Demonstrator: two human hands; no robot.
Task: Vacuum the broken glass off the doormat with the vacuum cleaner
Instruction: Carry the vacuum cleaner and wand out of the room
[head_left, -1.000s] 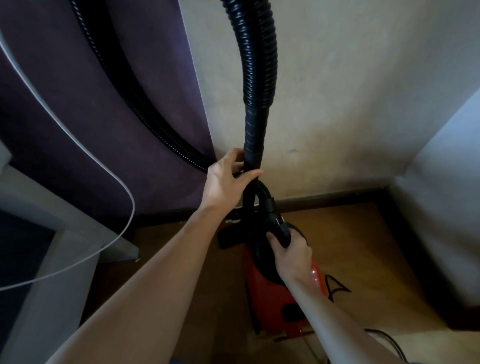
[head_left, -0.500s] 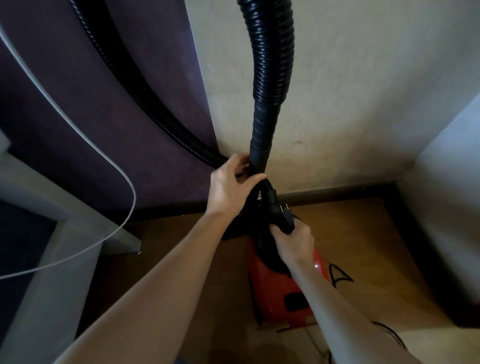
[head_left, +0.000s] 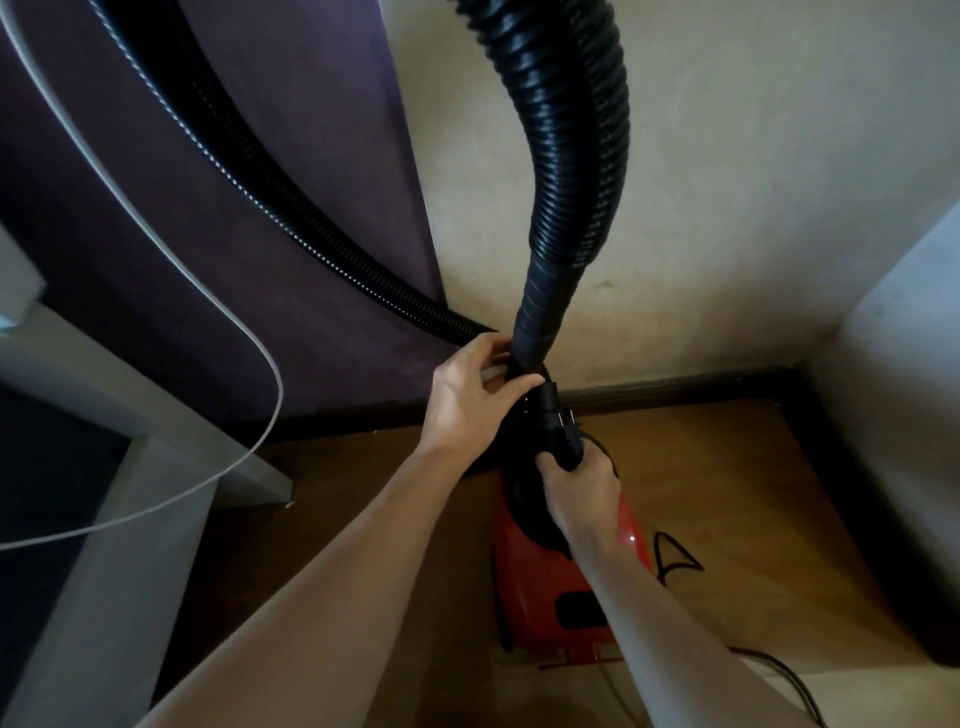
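Wall (head_left: 727, 182): cream, fills upper right; dark skirting board (head_left: 675, 387) along its foot.
Purple surface (head_left: 285, 156): upper left, meets the wall at a vertical edge; can't tell if it's fabric or a panel.
Floor (head_left: 753, 493): brown wood, lower right.
White furniture (head_left: 104, 545): at yr left edge, type unclear.
Hose (head_left: 566, 156): black, ribbed. One run drops from top centre, another sweeps down across the purple surface from upper left; both end at yr left hand.
Vacuum cleaner (head_left: 540, 597): red body w/ black top, on the floor near the corner, below yr hands, partly hidden by yr right forearm.
Left hand (head_left: 467, 405): fingers & thumb wrapped round the hose at the lower end of its smooth cuff.
Right hand (head_left: 582, 488): just below & right of the left, near it but apart; clamped on a plug.
Plug (head_left: 558, 421): black, sticks up out of yr fist, 2 metal pins showing.
White cable (head_left: 249, 364): thin, curves across the left side.
Power cord (head_left: 675, 558): black, thin, kinked on the floor just right of the vacuum cleaner.
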